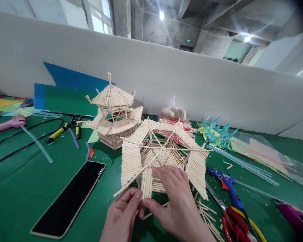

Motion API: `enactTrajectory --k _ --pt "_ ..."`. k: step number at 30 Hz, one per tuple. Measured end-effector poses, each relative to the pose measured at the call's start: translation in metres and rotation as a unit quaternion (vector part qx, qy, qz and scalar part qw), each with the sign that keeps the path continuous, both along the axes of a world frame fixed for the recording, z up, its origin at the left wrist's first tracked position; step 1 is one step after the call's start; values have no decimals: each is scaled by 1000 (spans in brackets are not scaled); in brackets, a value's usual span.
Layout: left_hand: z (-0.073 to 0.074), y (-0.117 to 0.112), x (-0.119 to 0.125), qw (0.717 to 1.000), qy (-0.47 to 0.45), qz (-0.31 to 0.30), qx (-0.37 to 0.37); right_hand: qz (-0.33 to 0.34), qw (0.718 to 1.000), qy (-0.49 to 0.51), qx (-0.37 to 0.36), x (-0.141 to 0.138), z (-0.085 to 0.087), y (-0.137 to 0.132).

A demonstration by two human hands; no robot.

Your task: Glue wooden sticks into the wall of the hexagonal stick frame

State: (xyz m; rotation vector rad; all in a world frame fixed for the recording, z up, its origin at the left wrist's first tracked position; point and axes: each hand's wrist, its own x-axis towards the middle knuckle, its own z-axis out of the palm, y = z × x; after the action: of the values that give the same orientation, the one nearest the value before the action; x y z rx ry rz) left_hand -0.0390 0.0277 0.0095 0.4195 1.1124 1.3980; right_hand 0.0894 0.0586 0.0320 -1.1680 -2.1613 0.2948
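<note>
A model pavilion made of thin wooden sticks (131, 162) stands in front of me, its slatted roof panels set around an open frame of crossed sticks. At its near side lies a short row of sticks (147, 183) forming part of a panel. My right hand (176, 198) spans this row, fingers on the far end and thumb at the near end. Thumb and fingers of my left hand (125, 211) are pinched at the row's near left corner; the stick ends there are partly hidden. Loose sticks (208, 215) lie beside and under my right hand.
Behind left stands a taller stick pavilion (112, 97). A phone (69, 200) lies left on the green table. Right are a blue glue gun (229, 190), red-handled pliers (238, 222) and glue sticks (242, 164). Wire cutters (57, 133) and a pink glue gun (8, 124) lie far left.
</note>
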Motion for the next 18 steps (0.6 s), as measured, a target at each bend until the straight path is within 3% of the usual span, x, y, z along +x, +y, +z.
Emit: enactTrajectory --k 18 --pt "-2 -1 -1 1000 0 -15 2 -11 1000 19 19 -1 0 0"
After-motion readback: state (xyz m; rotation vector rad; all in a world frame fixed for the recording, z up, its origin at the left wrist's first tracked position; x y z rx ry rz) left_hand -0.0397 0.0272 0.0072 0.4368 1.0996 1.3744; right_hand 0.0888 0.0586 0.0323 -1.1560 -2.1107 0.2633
